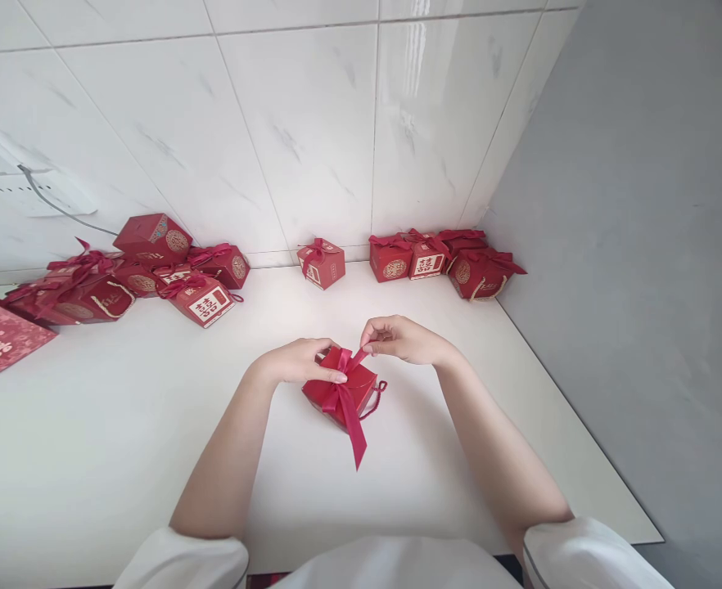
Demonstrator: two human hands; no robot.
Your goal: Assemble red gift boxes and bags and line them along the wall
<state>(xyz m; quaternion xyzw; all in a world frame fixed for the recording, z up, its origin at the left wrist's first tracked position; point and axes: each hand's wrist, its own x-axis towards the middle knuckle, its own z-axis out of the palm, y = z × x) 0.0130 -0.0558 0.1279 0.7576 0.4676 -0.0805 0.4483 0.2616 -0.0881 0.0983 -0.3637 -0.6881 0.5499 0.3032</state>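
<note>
A small red gift box [361, 380] sits on the white table in front of me, with a twisted red cord handle [376, 399] on its right side. A crimson ribbon [353, 425] is tied in a bow on top, one long tail hanging over the near side. My left hand [309, 360] holds the box at its left, thumb pressed on top by the ribbon's knot and fingers behind, partly hidden. Up at the right, my right hand [398, 339] pinches a loop or end of the ribbon between thumb and fingertips.
Several red gift boxes [205, 303] are piled at the left, by a red printed bag or box [5, 335]. One box [322, 263] stands alone by the tiled wall [312, 147]. More boxes [487, 274] line the back right, near a grey panel [631, 245]. A cable [60, 206] leaves the wall socket.
</note>
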